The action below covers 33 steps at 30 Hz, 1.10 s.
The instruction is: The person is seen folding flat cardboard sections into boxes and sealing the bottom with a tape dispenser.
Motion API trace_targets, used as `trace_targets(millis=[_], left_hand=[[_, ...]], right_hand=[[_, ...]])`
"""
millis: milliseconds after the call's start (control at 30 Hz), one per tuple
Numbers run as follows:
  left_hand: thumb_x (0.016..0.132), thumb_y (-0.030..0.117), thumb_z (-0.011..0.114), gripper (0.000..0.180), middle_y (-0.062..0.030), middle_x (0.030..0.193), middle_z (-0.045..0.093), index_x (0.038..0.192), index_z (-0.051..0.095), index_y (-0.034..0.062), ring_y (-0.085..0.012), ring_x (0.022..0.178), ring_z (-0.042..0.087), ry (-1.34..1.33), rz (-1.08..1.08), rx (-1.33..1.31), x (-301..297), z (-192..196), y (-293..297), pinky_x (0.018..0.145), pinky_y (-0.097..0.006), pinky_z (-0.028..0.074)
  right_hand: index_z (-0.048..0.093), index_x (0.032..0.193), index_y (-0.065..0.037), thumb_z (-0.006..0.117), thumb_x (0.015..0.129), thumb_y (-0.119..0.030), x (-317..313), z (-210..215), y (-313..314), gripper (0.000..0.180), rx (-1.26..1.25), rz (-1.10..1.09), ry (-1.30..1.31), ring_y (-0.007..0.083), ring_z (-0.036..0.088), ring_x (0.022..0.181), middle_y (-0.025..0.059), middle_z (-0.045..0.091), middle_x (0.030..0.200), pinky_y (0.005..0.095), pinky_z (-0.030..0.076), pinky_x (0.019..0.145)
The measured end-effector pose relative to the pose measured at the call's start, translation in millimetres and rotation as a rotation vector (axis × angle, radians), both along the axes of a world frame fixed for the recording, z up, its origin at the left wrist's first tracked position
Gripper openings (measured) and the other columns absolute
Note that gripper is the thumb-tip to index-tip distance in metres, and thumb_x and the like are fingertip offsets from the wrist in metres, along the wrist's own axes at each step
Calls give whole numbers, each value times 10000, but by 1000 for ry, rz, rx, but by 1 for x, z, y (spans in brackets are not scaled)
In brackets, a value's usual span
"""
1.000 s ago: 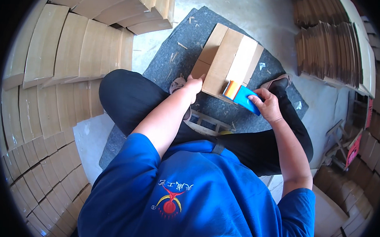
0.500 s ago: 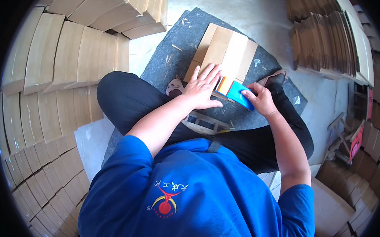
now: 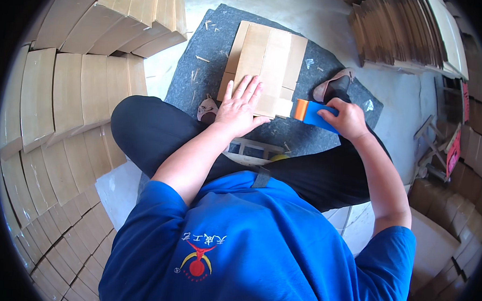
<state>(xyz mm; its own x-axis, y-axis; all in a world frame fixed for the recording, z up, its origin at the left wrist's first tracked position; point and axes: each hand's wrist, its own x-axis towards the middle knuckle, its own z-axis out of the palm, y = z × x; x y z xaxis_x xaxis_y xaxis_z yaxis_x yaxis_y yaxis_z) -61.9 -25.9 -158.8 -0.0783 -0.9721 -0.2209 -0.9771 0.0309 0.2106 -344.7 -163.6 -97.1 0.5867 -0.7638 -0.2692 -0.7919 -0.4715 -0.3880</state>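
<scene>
A flat folded cardboard box point(image 3: 266, 60) lies on a dark grey mat point(image 3: 202, 57) in front of my crossed legs. My left hand point(image 3: 240, 106) presses flat on the box's near edge, fingers spread. My right hand point(image 3: 349, 118) grips a blue and orange tape dispenser point(image 3: 310, 111) just off the box's near right corner, its orange end touching the box edge.
Rows of flattened cardboard boxes point(image 3: 77, 89) line the left side and curve around behind me. More stacked cardboard point(image 3: 402, 28) stands at the far right on the concrete floor. A sandal point(image 3: 335, 84) lies on the mat near my right hand. Small scraps dot the mat.
The box has been laid flatter and further from me. My left hand went from its edge to pressing flat on it. My right hand drew the dispenser to the right, off the box.
</scene>
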Motion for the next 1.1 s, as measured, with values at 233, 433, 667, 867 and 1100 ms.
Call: trace_targets(millis=[233, 433, 667, 867, 1100], left_hand=[[882, 626, 553, 935, -84, 1643, 114, 1559, 203, 84, -257, 1521, 58, -16, 13, 11, 5, 0, 3, 1216, -520, 38], [857, 630, 587, 988, -98, 1647, 75, 1564, 173, 77, -262, 1523, 26, -53, 42, 64, 13, 2, 5, 1210, -534, 28], [834, 645, 605, 1046, -104, 1650, 59, 1569, 135, 67, -264, 1525, 6, -97, 79, 67, 7, 2, 6, 1204, -551, 15], [799, 541, 685, 1062, -134, 1645, 63, 1560, 144, 35, -294, 1523, 12, -36, 31, 46, -2, 4, -2, 1199, -565, 46], [819, 474, 674, 763, -163, 1483, 379, 1408, 448, 45, -316, 1416, 292, 60, 152, -63, -15, 20, -27, 1164, -609, 131]], right_hand=[[676, 866, -96, 669, 840, -433, 88, -19, 33, 338, -105, 11, 149, 318, 704, 706, 139, 704, 745, 428, 562, 660], [660, 833, -93, 689, 819, -362, 104, -29, 53, 271, -157, -99, 68, 292, 712, 696, 121, 712, 757, 412, 565, 651], [642, 879, -91, 585, 907, -250, 122, -38, 78, 171, -222, 24, 162, 308, 722, 719, 109, 718, 775, 431, 566, 692], [689, 1069, -99, 542, 929, -205, 106, -103, 117, 229, 231, 47, 345, 289, 711, 982, 124, 737, 1007, 401, 565, 802], [702, 1089, -103, 558, 901, -207, 105, -104, 124, 259, 304, 195, 346, 277, 709, 996, 126, 723, 1082, 395, 561, 834]])
